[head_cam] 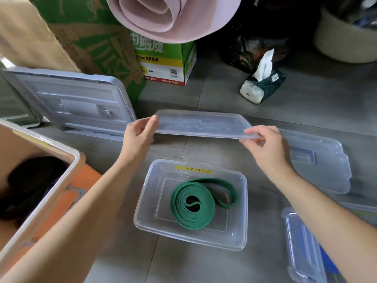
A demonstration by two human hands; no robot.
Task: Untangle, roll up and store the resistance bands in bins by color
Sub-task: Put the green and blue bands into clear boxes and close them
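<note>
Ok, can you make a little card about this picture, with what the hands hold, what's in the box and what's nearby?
left hand: pinches the clear lid at its left end
right hand: pinches the lid's right end
lid: held up beyond the bin, not on it
bin: clear, open, yellow label on its far wall
green band: coiled inside the bin, one loop loose
nearby: pink rolled mat, tissue pack

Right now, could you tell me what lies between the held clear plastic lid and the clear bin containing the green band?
Only bare grey floor tile, as the head view shows.
</note>
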